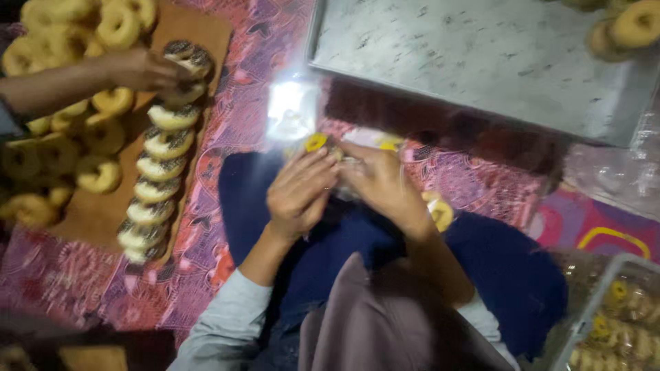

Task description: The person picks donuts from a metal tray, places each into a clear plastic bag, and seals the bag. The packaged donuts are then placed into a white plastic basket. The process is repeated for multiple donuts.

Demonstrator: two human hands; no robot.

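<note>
Patterned pink floor mat (227, 130), centre: left hand (299, 192) and right hand (378, 182) are closing fingers around a clear doughnut packet (344, 168); at ten o'clock, a co-worker's hand (141, 69) is touching sprinkled doughnuts (161, 148).

Dim, warm light and heavy motion blur soften everything, while a white glare burns out the clear plastic bag (292, 110) above the smeared hands.

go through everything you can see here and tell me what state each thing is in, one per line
Left hand: closed on small clear plastic packet.
Right hand: gripping the same packet.
Row of sprinkle-topped doughnuts: lined up on brown board.
Plain yellow doughnuts: heaped, untopped.
Grey metal tray: mostly bare.
Another person's hand: touching topmost topped doughnut.
</note>
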